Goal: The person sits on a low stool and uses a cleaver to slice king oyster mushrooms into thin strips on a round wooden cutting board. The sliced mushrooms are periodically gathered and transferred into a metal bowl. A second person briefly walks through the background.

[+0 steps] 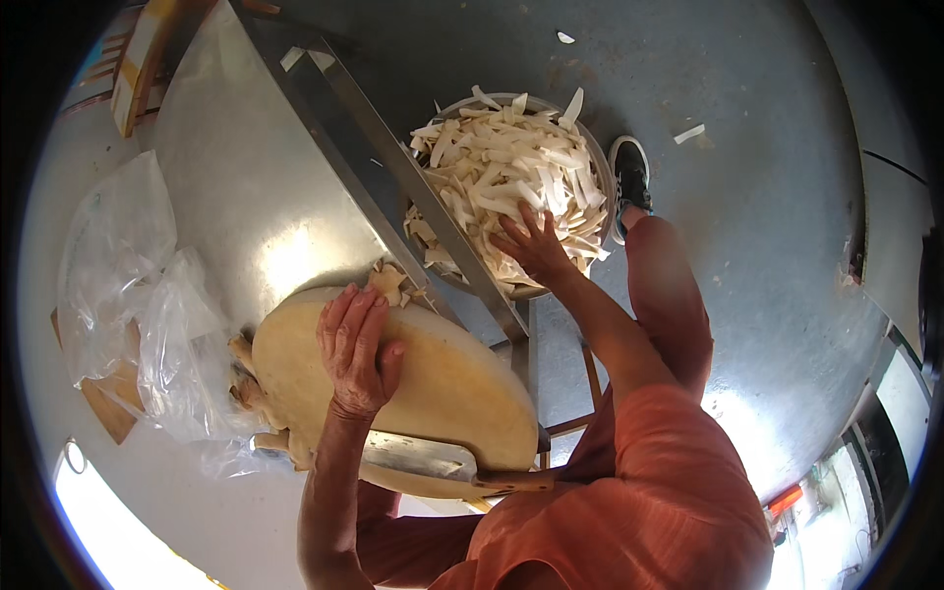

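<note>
My left hand (358, 343) rests palm down on a thick round cutting board (450, 383), fingertips at its far edge and thumb held apart. Just past those fingertips lies a pale vegetable scrap (387, 284). A cleaver (420, 453) with a wooden handle (515, 481) lies flat across the board's near side, partly hidden by my left forearm. Over to the right, my right hand (537, 247) is spread over a heap of pale cut strips (509, 166), its fingers touching or just above them. The strips pile high in a round metal basin (605, 173).
The board stands on a stainless steel table (243, 169) with a raised metal edge (435, 206). Clear plastic bags (184, 354) and pale vegetable pieces (258, 402) lie left of the board. Stray strips (689, 133) are on the grey floor (752, 221) near my shoe (631, 177).
</note>
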